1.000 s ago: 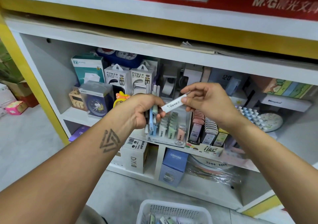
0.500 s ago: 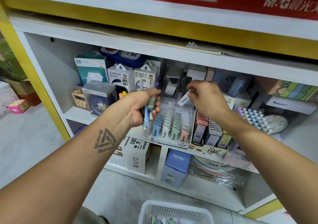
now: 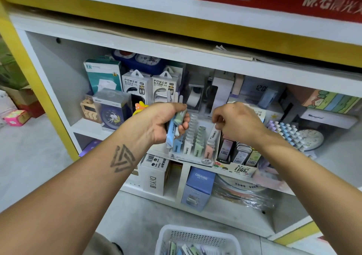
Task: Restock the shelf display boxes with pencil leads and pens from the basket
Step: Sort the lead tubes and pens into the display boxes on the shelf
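Pencil lead cases [image 3: 175, 126] gripped in left hand [image 3: 164, 121] fingers [image 3: 185, 124], above display box [image 3: 193, 157]

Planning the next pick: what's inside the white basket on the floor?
The white basket holds several small pastel packs, green, blue and white. Only its top part is in frame; the rest is cut off, so no count is possible.

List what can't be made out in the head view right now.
- Basket: cut off by the bottom edge, contents only partly shown.
- White lead case: upper end hidden by the right hand.
- Cases in the left hand: count hidden by its fingers.
- 2B display box labels: too small.
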Motion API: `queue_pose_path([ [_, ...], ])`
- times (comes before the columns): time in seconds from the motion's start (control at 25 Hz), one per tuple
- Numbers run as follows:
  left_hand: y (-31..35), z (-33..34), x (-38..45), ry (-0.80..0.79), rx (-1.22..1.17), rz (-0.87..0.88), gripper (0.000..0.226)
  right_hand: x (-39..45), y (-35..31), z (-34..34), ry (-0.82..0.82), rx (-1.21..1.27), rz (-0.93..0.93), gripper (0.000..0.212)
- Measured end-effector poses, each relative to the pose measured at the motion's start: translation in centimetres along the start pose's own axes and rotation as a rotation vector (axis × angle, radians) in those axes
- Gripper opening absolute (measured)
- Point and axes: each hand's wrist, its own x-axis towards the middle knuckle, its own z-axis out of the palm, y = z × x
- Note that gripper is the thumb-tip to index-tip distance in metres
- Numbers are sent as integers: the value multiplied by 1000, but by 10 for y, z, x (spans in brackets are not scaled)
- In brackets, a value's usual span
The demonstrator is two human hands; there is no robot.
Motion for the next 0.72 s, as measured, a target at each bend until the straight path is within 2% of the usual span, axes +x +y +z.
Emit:
queue_pose_path([
  [0.16,-2,4,-3,4,14,-2,30,-7,3,17,-58,24,-24,17],
  [0.4,-5,7,-2,-5,38,5,27,-5,3,26,-96,-95,-69,12],
  [0.56,-5,6,-2,-29,46,25,28,-3,-6,23,-203,-189,-119,21],
  [0.6,-6,6,-2,-34,58,27,29,-2,-8,18,-180,-107,-97,22],
  [0.64,-6,7,-1,-44,70,27,30,-2,-8,10,-136,93,-28,22],
  [0.72,-7,7,1,-74,106,26,31,-3,-10,-7,-89,767,156,20],
])
